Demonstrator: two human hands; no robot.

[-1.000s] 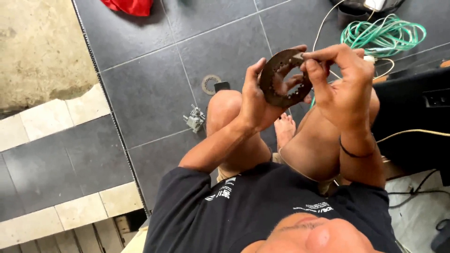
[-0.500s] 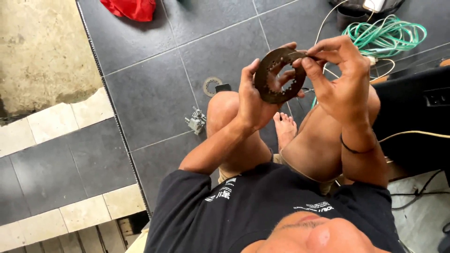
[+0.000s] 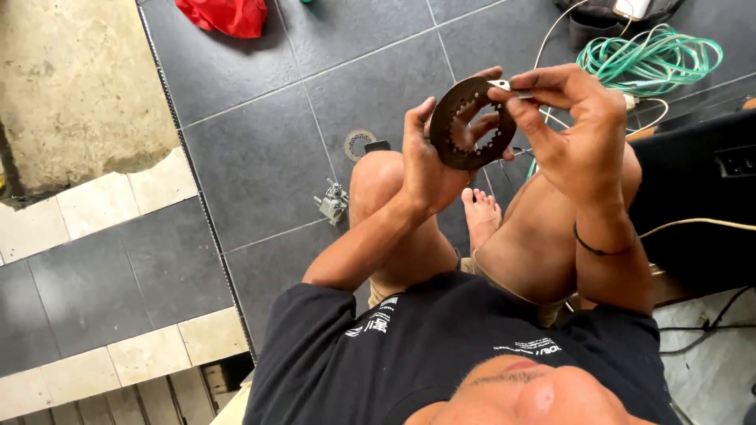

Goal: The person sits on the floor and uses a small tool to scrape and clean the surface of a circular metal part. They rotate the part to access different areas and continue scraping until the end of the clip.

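Observation:
My left hand (image 3: 429, 161) grips a dark, rusty toothed ring plate (image 3: 450, 138) by its lower left rim and holds it upright above my knees. My right hand (image 3: 579, 126) pinches a small metal blade (image 3: 504, 86), its tip touching the plate's upper right edge. The fingers of my left hand show through the plate's open centre. I sit with bare legs bent and one bare foot (image 3: 482, 216) on the floor below the plate.
On the dark tiled floor lie a second ring plate (image 3: 359, 144), a small metal part (image 3: 332, 201) and a red cloth (image 3: 224, 16). A coiled green cable (image 3: 650, 59) lies at the upper right, with a black box (image 3: 697, 205) beside my right arm.
The plate has turned slightly in my left hand. My right hand has shifted the blade along the upper rim. The view has drifted a little.

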